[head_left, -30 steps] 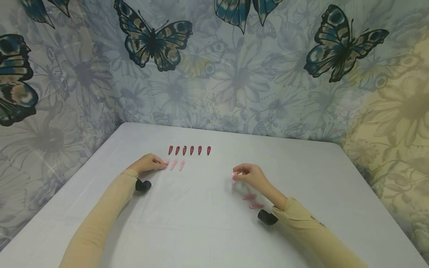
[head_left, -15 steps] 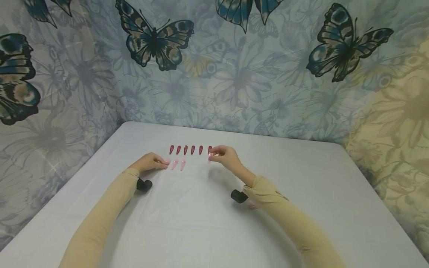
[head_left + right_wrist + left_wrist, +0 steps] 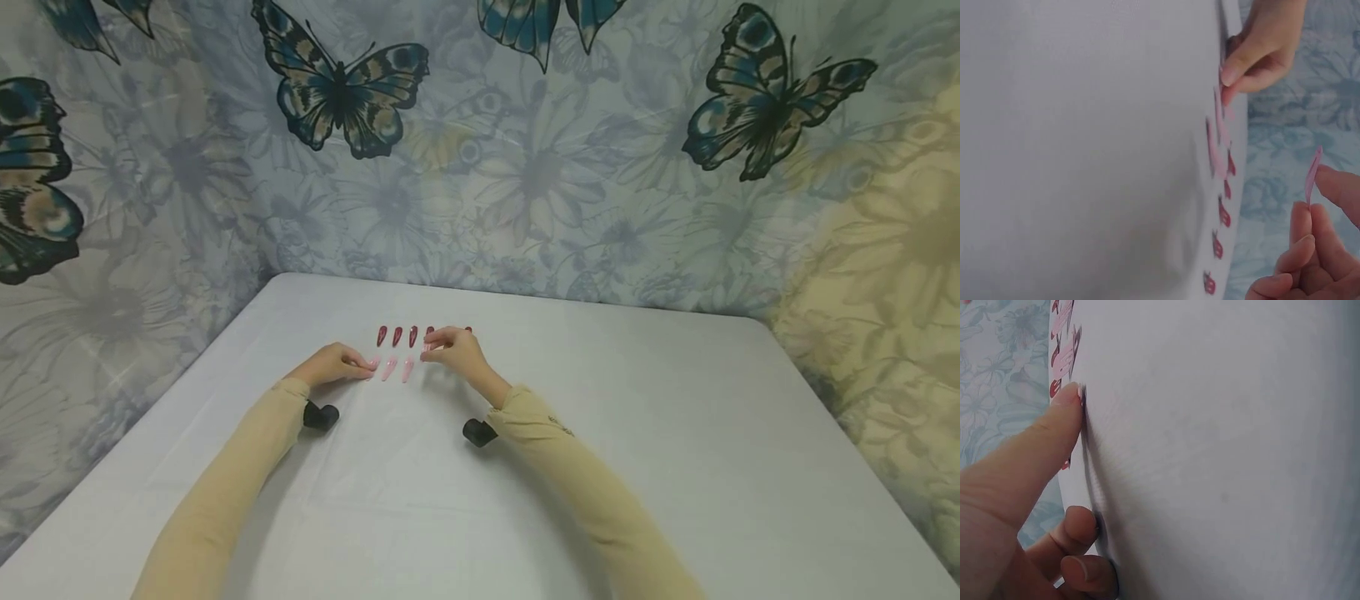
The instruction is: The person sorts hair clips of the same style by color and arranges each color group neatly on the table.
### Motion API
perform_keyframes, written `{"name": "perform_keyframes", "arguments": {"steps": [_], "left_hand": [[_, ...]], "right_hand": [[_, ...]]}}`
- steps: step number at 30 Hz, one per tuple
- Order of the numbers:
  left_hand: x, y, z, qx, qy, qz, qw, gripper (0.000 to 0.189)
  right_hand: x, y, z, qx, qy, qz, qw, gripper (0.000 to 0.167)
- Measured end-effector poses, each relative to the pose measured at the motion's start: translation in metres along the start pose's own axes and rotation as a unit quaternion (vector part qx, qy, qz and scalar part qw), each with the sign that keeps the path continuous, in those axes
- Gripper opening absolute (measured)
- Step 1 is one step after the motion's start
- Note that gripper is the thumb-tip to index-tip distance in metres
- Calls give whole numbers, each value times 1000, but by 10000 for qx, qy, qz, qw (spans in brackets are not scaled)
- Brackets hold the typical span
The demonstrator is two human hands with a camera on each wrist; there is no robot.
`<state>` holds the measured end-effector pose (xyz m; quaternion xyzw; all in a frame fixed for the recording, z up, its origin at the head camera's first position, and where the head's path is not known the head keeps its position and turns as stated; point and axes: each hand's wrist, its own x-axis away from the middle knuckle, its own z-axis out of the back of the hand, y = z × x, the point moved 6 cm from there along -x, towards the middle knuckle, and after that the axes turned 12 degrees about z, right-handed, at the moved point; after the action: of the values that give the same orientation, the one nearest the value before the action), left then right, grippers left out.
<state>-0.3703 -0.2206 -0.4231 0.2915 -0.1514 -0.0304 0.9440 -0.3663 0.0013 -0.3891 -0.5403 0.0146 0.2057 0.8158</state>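
Observation:
My right hand (image 3: 459, 354) pinches a pink snap hair clip (image 3: 1312, 175) between thumb and fingertips, above the table near the right end of the pink row. At the row's left end, my left hand (image 3: 330, 364) grips the first pink clip (image 3: 372, 364) by thumb and fingertip, low at the tabletop. Two more pink clips, a middle one (image 3: 389, 368) and a right one (image 3: 408, 370), lie beside it, roughly parallel. Behind them runs a row of several red hair clips (image 3: 397, 336); my right hand partly covers its right part.
The white-covered table (image 3: 375, 500) ends at a wall with butterfly and flower prints (image 3: 540, 183). Black wrist cameras sit under both sleeves, a left one (image 3: 321, 416) and a right one (image 3: 480, 432). The right sleeve (image 3: 592, 492) crosses the table's right half.
My right hand has carried its pink clip leftward and away from me, up to the pink row. Its forearm now hides two pink clips lying at right. The left hand stays in place.

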Motion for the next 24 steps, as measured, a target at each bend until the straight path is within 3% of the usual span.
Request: {"name": "perform_keyframes", "arguments": {"steps": [5, 15, 24], "left_hand": [[4, 1, -1, 5, -1, -89, 10000, 27], [7, 3, 1, 85, 112, -156, 9998, 25], [10, 5, 2, 52, 129, -82, 9999, 25]], "right_hand": [[0, 9, -12, -218, -123, -8, 9997, 27], [3, 28, -18, 31, -241, 14, 9997, 26], [6, 29, -19, 275, -181, 179, 9993, 25]]}}
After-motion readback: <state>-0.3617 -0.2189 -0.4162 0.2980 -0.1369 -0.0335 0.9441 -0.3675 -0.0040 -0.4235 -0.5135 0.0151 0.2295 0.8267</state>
